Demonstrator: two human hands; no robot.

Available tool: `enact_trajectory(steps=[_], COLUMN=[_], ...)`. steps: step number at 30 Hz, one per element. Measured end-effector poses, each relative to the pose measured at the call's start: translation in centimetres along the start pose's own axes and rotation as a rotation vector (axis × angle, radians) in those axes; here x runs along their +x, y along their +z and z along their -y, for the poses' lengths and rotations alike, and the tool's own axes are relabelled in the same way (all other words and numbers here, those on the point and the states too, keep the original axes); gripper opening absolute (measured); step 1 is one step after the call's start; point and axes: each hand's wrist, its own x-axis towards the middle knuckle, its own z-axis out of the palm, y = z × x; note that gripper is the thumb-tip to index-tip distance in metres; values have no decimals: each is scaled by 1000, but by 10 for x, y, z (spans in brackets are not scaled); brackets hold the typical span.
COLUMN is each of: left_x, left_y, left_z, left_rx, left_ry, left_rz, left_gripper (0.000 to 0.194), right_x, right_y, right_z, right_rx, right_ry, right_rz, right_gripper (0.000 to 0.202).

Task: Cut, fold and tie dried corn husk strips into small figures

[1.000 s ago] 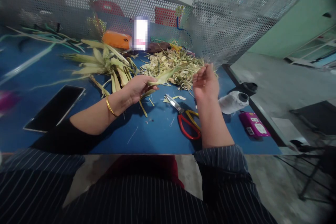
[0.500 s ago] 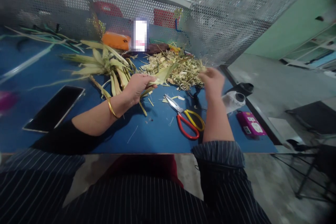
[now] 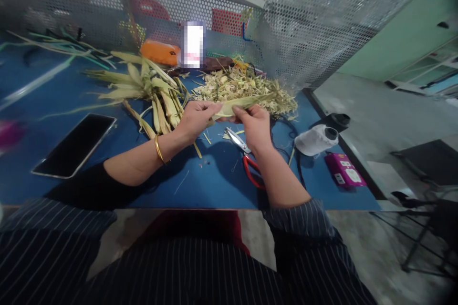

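Observation:
A pale green corn husk (image 3: 227,108) is stretched between my two hands above the blue table. My left hand (image 3: 198,116) pinches its near end between thumb and fingers. Farther along the same piece, my right hand (image 3: 255,121) grips it, and the pointed tip runs on past the fingers to the right. Behind the hands lies a heap of shredded husk bits (image 3: 232,85). Left of my left hand spreads a bunch of whole husks (image 3: 148,83). Scissors (image 3: 238,141) with red handles lie below my right hand, partly covered by the forearm.
A dark-screened phone (image 3: 75,145) lies at the left. To the right are a white thread cone (image 3: 315,140) and a purple packet (image 3: 345,170). An orange pouch (image 3: 160,52) and a blurred bright block (image 3: 193,44) stand at the back, before a perforated metal screen (image 3: 304,24).
My right hand has come leftward from the right side of the shredded heap and now grips the husk. My left hand keeps its hold, having shifted slightly right.

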Motion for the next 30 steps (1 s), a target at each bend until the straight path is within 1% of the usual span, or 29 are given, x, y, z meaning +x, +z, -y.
enact_trajectory(steps=[3,7,12,15,17,19,23,27,30], left_x=[1,2,5,4,3,1,-2,-2,0], left_y=[2,2,-1,-2,-3,-3,-3,-2,-2], left_z=[0,1,0,-1,-3,-4,-7,-5,-3], left_rx=[-150,-261,-228,-214,-225,-214,-119,-94,-82], left_ry=[-64,-144,-130,-119,-109,-87,-37,-33,-36], left_rz=[57,90,118,132,135,143,157,95,55], left_gripper=[27,31,38,45,47,42,21,10,6], right_x=[4,4,6,8,8,9,9,8,8], right_y=[-3,-4,-6,-7,-8,-8,-8,-6,-5], right_z=[4,6,2,0,-1,-2,-5,-7,-4], right_rx=[149,191,233,248,256,263,270,314,354], right_ry=[17,43,60,63,59,49,65,103,122], right_rz=[18,-14,-4,-27,-39,-34,-40,-13,32], right_gripper=[16,23,24,22,22,22,21,23,24])
